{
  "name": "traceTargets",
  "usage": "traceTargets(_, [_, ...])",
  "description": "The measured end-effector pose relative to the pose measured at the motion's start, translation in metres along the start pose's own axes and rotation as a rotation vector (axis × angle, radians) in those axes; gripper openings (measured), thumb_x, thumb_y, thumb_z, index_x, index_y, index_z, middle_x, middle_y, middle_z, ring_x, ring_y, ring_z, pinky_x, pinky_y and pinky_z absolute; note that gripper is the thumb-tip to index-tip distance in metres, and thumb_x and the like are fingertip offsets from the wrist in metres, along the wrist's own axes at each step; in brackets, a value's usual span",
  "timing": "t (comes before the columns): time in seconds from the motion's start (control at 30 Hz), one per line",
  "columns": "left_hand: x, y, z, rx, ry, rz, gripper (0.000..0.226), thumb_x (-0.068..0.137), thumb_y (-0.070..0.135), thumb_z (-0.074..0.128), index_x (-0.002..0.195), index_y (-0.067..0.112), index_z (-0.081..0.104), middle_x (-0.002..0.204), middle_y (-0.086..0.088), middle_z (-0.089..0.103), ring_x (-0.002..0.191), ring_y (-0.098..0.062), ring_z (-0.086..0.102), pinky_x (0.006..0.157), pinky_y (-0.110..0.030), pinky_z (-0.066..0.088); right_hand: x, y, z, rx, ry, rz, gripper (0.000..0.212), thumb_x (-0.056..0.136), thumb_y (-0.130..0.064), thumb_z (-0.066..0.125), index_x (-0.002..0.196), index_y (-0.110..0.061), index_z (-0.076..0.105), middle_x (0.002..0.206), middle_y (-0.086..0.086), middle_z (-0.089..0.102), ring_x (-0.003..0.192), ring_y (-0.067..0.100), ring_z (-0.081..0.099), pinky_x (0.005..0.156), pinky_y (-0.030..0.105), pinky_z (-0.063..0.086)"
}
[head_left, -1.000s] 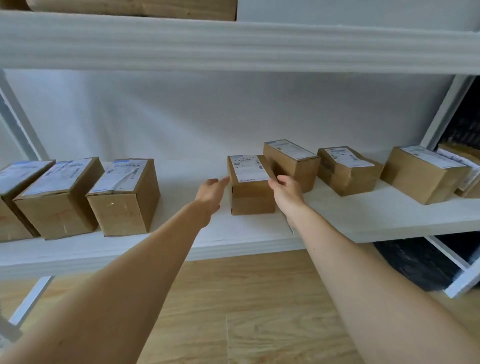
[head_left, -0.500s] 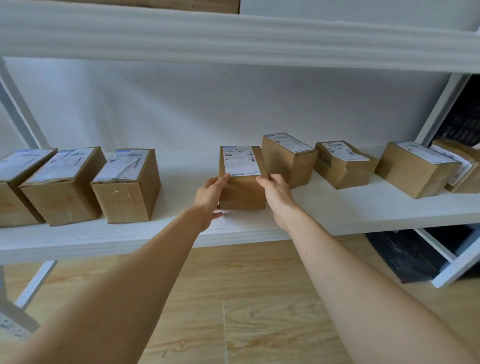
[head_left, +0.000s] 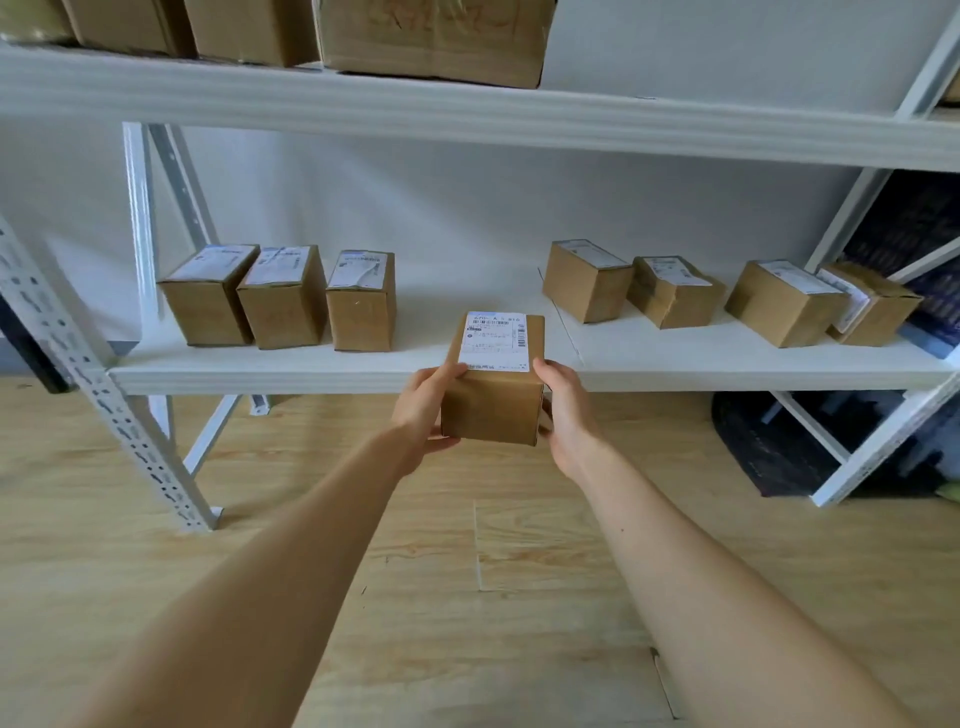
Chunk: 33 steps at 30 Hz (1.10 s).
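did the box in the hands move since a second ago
Yes. The box came forward off the shelf, away from the row of boxes; left hand and right hand hold it past the front edge.

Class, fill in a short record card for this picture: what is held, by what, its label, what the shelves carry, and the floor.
Held item: cardboard box, out in front of the lower shelf edge, not resting on it
Left grip: holds the box's left side
Right grip: holds its right side
Label: white shipping label on top, facing up
Shelf, left part: three boxes in a row
Shelf, right part: four boxes
Upper shelf: larger cartons
Floor: light wooden boards
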<state>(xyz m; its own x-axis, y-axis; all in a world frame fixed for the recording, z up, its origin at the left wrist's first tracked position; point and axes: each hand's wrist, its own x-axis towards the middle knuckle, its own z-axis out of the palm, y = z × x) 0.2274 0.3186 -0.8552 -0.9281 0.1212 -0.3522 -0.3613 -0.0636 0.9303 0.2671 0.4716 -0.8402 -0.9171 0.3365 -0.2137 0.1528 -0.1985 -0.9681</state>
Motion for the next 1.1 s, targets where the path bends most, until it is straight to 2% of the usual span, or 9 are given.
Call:
traceTargets(0.13, [-0.031,-0.030,-0.017,0.006,-0.027,-0.043,0.034,0.088,0.051,0.062,0.116,0.034,0.059,0.133,0.002,0.054,0.111,-0.032,0.060,0.081,-0.038,0.056,-0.039,0.026,0.002,0.004,-0.023,0.047,0.015,0.101,-0.032,0.051,0.111,-0.025,0.059,0.094,-0.004,0.065,0.078,0.010,0.059,0.063,0.027,0.043])
traceTargets(0.23, [-0.047,-0.053,-0.028,-0.017,-0.036,-0.078,0.047,0.088,0.055,0.061,0.127,0.029,0.055,0.132,-0.001,0.054,0.113,-0.028,0.056,0.077,-0.035,0.051,-0.057,0.046,0.001,-0.004,-0.044,0.090,0.015,0.101,-0.037,0.049,0.102,-0.026,0.060,0.095,-0.004,0.067,0.083,0.011,0.061,0.075,0.032,0.045])
traceTargets(0.37, [-0.057,-0.075,-0.041,-0.047,-0.047,-0.082,0.064,0.084,0.069,0.059,0.132,0.031,0.043,0.137,0.003,0.045,0.129,-0.026,0.046,0.087,-0.040,0.044,-0.070,0.069,0.004,0.044,-0.058,0.123,0.028,0.103,-0.040,0.042,0.096,-0.025,0.064,0.088,-0.010,0.067,0.081,0.008,0.061,0.073,0.028,0.044])
traceTargets(0.5, [-0.057,-0.086,-0.054,-0.063,-0.063,-0.071,0.078,0.089,0.077,0.039,0.147,0.026,0.039,0.139,0.002,0.046,0.126,-0.025,0.048,0.094,-0.041,0.040,-0.069,0.088,0.007,0.046,0.011,0.144,0.029,0.103,-0.021,0.039,0.096,-0.029,0.066,0.102,-0.010,0.068,0.106,0.013,0.061,0.094,0.035,0.045])
traceTargets(0.57, [-0.054,-0.087,-0.058,-0.096,-0.038,-0.049,0.066,0.097,0.069,0.033,0.144,0.025,0.047,0.140,0.003,0.051,0.107,-0.021,0.055,0.090,-0.038,0.043,-0.067,0.094,0.007,-0.035,-0.013,0.120,0.040,0.099,-0.003,0.035,0.113,-0.027,0.064,0.115,-0.006,0.067,0.110,0.015,0.061,0.099,0.036,0.046])
traceTargets(0.67, [-0.049,-0.087,-0.061,-0.123,0.048,-0.030,0.043,0.107,0.042,0.035,0.136,0.020,0.057,0.127,0.001,0.056,0.074,-0.017,0.047,0.070,-0.031,0.043,-0.064,0.096,0.004,-0.174,-0.075,0.069,0.061,0.092,0.017,0.035,0.138,-0.018,0.053,0.127,-0.002,0.062,0.111,0.014,0.061,0.074,0.019,0.048])
traceTargets(0.8, [-0.041,-0.090,-0.064,-0.048,0.064,-0.013,0.038,0.106,0.015,0.036,0.134,0.023,0.060,0.103,0.002,0.059,0.067,-0.015,0.044,0.062,-0.027,0.040,-0.057,0.097,-0.003,-0.317,-0.159,0.038,0.078,0.078,0.024,0.058,0.143,-0.017,0.049,0.129,-0.003,0.062,0.113,0.014,0.058,0.068,0.016,0.046])
traceTargets(0.93, [-0.033,-0.096,-0.069,0.097,0.102,0.014,0.049,0.102,0.006,0.033,0.134,0.027,0.062,0.102,0.005,0.061,0.078,-0.015,0.045,0.069,-0.025,0.038,-0.051,0.095,-0.007,-0.357,-0.198,0.016,0.070,0.080,0.009,0.072,0.142,-0.017,0.051,0.128,-0.004,0.064,0.108,0.012,0.059,0.077,0.015,0.046])
traceTargets(1.1, [-0.030,-0.095,-0.073,0.084,0.112,0.007,0.031,0.108,0.021,0.039,0.132,0.028,0.057,0.130,0.003,0.054,0.120,-0.021,0.045,0.107,-0.041,0.038,-0.043,0.098,-0.005,-0.360,-0.215,0.017,0.054,0.085,-0.018,0.077,0.137,-0.018,0.058,0.119,-0.008,0.070,0.109,0.007,0.063,0.091,0.024,0.047])
